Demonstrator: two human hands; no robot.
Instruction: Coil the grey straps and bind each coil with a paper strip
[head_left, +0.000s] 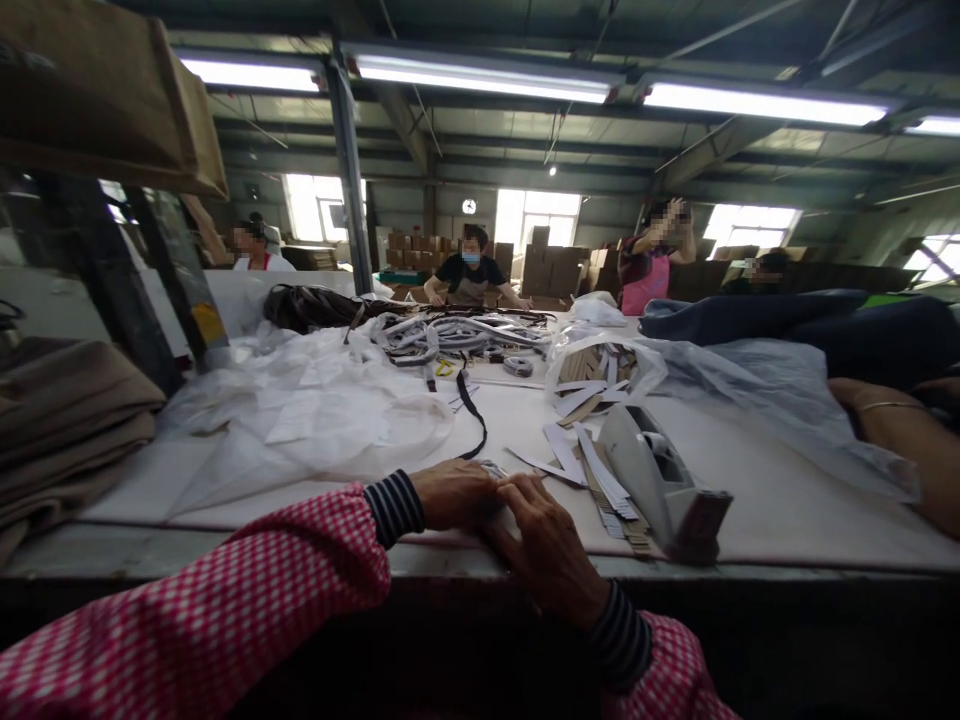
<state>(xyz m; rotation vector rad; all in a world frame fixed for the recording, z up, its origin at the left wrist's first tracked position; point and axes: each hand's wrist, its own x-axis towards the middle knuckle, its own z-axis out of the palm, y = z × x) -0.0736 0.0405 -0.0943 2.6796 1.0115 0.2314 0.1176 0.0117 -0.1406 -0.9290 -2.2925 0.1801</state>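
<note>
My left hand (pixel 454 494) and my right hand (pixel 546 545) meet at the near edge of the white table (pixel 787 500), both in pink checked sleeves with striped cuffs. Their fingers are curled together over a small pale piece (pixel 491 468) that is mostly hidden between them. A thin black strap (pixel 474 410) runs from that spot away across the table. Just right of my right hand lie several white and tan strips (pixel 592 470) and a grey tape dispenser (pixel 660 480).
Crumpled clear plastic sheeting (pixel 300 410) covers the left of the table; folded brown fabric (pixel 67 420) is stacked at far left. A heap of straps (pixel 457 335) lies farther back. Dark cloth and another person's arm (pixel 900 430) are at right. Several people work behind.
</note>
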